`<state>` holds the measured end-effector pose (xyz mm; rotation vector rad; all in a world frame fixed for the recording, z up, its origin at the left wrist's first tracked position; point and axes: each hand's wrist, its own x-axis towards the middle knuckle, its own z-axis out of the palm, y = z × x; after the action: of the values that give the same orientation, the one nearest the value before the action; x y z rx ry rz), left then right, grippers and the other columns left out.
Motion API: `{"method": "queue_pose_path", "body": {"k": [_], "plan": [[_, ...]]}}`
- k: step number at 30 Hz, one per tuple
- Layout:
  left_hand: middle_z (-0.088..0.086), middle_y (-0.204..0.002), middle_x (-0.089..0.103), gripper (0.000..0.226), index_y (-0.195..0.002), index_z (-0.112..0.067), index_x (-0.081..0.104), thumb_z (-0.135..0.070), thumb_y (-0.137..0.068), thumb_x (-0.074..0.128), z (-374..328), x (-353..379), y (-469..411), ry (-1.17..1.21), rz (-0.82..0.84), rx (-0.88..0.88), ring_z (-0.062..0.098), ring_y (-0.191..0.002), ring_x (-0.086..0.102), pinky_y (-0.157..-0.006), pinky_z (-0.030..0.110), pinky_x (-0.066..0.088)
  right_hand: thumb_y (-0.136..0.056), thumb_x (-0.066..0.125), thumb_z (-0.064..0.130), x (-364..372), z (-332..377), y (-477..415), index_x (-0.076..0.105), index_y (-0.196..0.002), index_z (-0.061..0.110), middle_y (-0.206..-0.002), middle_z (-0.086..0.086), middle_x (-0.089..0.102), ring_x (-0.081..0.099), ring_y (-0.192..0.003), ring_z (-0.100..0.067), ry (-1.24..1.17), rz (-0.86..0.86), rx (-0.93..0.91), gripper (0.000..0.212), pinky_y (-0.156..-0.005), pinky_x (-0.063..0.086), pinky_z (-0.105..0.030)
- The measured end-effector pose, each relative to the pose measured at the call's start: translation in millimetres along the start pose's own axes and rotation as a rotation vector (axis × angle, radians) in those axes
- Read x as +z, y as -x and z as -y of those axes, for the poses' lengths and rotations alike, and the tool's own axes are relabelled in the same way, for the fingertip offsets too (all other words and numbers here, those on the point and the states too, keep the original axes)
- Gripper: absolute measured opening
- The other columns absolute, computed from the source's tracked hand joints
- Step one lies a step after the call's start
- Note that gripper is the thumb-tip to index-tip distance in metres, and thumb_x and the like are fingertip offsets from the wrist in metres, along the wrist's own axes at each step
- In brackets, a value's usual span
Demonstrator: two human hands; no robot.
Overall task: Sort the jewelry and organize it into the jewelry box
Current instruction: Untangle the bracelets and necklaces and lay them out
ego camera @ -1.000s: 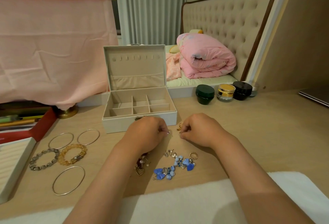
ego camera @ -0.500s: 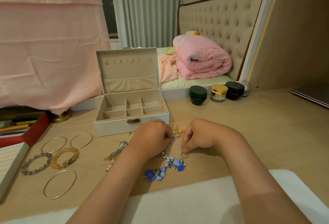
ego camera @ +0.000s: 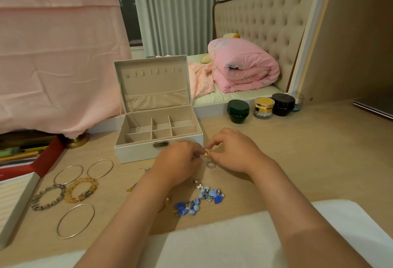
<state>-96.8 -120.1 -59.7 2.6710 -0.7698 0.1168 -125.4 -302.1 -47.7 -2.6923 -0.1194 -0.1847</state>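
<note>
A: Where is the gold ring (ego camera: 208,152) sitting?
B: The right hand (ego camera: 236,155) is pinching it between thumb and fingertips, just above the counter (ego camera: 297,150), in front of the right corner of the box (ego camera: 136,153)

A: And what is the left hand (ego camera: 180,161) doing?
B: It is curling its fingers right beside the ring, knuckles up. I cannot tell whether it is gripping the ring too

A: Is the box standing open?
B: Yes, its lid is standing upright at the back

A: What is lying round about?
B: A silver ring (ego camera: 210,164) is lying on the counter just below the hands, and blue earrings (ego camera: 197,200) are lying nearer the person, by a white cloth (ego camera: 212,242). Well to the left, three bangles (ego camera: 76,220) are lying around an amber bracelet (ego camera: 81,189) and a chain bracelet (ego camera: 48,197), which are sitting side by side. Three jars (ego camera: 238,111) are standing at the back right
</note>
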Motion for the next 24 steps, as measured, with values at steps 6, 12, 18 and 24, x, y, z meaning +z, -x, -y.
{"method": "queue_pose_path", "body": {"k": [6,12,18,24], "plan": [[-0.023,-0.097,0.063,0.017,-0.103,-0.037,0.07,-0.027,-0.095,0.06,33.9,-27.2,27.2,-0.021,-0.063,-0.064,0.003,-0.09,0.059,-0.081,0.027,0.051,-0.087,0.075,0.034,8.4,7.7,-1.5,0.077,-0.097,0.035,-0.097,0.019,0.052,0.057,-0.097,-0.008,0.016,0.024,0.003,0.01,-0.077,0.044,-0.027],[-0.019,-0.111,0.064,0.016,-0.108,-0.039,0.07,-0.04,-0.093,0.062,47.5,-36.7,51.5,-0.056,-0.087,-0.02,0.006,-0.107,0.055,-0.09,0.029,0.048,-0.083,0.077,0.035,-17.1,26.9,10.9,0.073,-0.088,0.034,-0.094,0.012,0.063,0.062,-0.085,-0.01,-0.05,0.142,-0.008,0.007,-0.075,0.052,-0.028],[-0.028,-0.129,0.045,0.07,-0.126,-0.046,0.058,-0.082,-0.066,0.059,37.9,-37.2,85.3,-0.057,0.095,0.099,-0.002,-0.122,0.035,-0.102,0.023,0.037,-0.07,0.092,0.021,-23.2,51.9,27.1,0.058,-0.118,0.031,-0.103,-0.003,0.067,0.068,-0.062,-0.023,0.008,0.657,0.239,0.059,-0.061,0.06,-0.036],[-0.023,-0.132,0.043,0.059,-0.135,-0.042,0.05,-0.066,-0.083,0.06,61.7,-42.4,94.2,0.048,-0.036,-0.044,0.001,-0.126,0.034,-0.108,0.031,0.036,-0.086,0.078,0.015,9.8,69.6,23.0,0.067,-0.115,0.027,-0.103,0.004,0.062,0.074,-0.081,-0.024,-0.134,0.502,0.097,0.033,-0.064,0.062,-0.032]]}}
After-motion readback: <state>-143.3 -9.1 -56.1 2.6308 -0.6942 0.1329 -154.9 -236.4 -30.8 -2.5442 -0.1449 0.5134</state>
